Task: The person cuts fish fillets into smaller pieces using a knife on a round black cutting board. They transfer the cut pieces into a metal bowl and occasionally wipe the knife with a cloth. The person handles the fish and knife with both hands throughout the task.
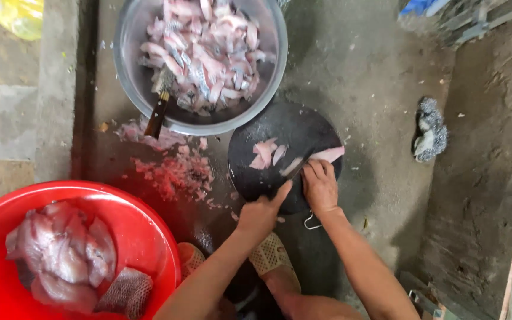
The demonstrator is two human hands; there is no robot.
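A round dark cutting board [303,127] lies on the wet concrete floor. My right hand [320,188] presses down on a long pink strip of fish [330,154] at the board's right edge. My left hand [261,214] is closed around a knife [294,168], and its blade rests against the strip just left of my right fingers. A few cut fish slices [266,153] lie in the middle of the board.
A metal bowl [134,83] of cut fish pieces stands beyond the board, with a wooden-handled knife [157,114] leaning in it. A red basin [143,228] of fish fillets is at the lower left. Pink scraps [176,172], my sandalled foot [274,256] and a rag [431,130] are on the floor.
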